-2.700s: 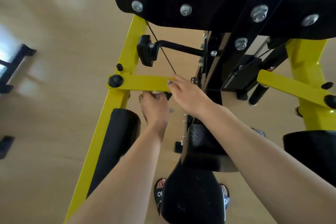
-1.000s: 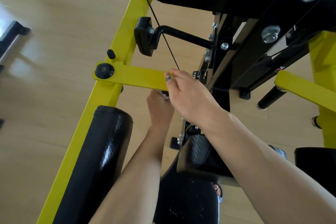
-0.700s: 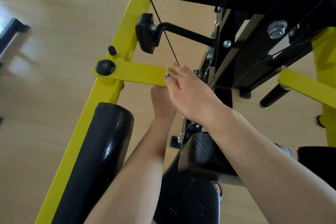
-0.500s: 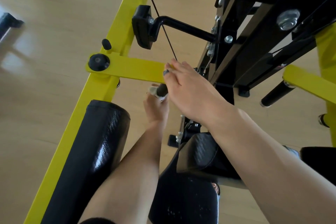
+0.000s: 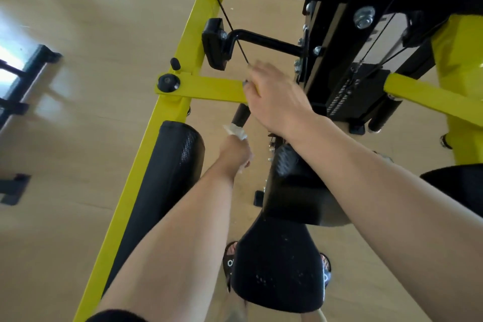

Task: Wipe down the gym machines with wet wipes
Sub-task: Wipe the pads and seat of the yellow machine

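A yellow and black gym machine fills the view. My right hand grips the inner end of its yellow crossbar. Below that bar a black handle hangs down. My left hand holds a crumpled white wet wipe wrapped around the lower part of this handle. Most of the wipe is hidden inside my fist.
A black arm pad lies along the yellow frame post at the left. The black seat is below centre, my sandalled feet beside it. The weight stack stands behind. Another dark machine's frame sits on the wooden floor far left.
My left hand has slid down from just under the yellow crossbar along the black handle, wipe with it, baring the handle's upper part. My right hand has stayed on the crossbar.
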Demonstrator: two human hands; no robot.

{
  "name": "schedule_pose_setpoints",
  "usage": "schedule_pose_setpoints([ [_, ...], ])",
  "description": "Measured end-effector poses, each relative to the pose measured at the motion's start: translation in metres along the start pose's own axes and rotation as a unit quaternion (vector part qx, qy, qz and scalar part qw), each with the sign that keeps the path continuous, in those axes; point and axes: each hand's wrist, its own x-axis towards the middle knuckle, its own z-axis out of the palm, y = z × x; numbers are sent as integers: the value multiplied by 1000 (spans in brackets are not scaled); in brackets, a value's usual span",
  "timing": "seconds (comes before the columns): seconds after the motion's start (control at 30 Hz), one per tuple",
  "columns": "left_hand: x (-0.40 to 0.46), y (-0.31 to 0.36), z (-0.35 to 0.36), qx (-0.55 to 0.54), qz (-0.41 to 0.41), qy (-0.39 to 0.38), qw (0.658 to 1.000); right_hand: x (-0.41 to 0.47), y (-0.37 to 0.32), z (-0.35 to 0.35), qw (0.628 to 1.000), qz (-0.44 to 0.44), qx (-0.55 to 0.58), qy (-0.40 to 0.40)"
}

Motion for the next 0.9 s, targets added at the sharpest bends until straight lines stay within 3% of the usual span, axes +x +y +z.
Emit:
schedule_pose_setpoints([
  [0.13, -34, -16, 5, -26, -8, -107, 994, -42, -7, -24, 967, -48, 68, 240],
  [0.23, -53, -31, 7, -65, -15, -148, 987, -89, -6, -33, 944, -15, 128, 305],
  [0.33, -76, -44, 9, -109, -36, -87, 990, -139, -2, -23, 924, 26, 195, 329],
  [0.47, -109, -61, 5, 17, -7, 19, 1000, -194, 3, 2, 909, 44, 242, 337],
  [0.5, -116, -68, 6, -9, -10, 24, 1000, -206, 4, 8, 907, 35, 247, 339],
  [0.63, -151, -111, 23, -91, -21, 48, 994, -257, 20, 32, 900, 75, 325, 279],
  [0.7, -167, -132, 37, -128, -1, 23, 992, -283, 41, 51, 895, 151, 361, 212],
  [0.8, -190, -153, 52, -162, -5, -21, 986, -316, 72, 88, 856, 278, 419, 117],
  [0.9, -207, -173, 64, -163, -6, -89, 983, -341, 92, 122, 825, 345, 446, 29],
])
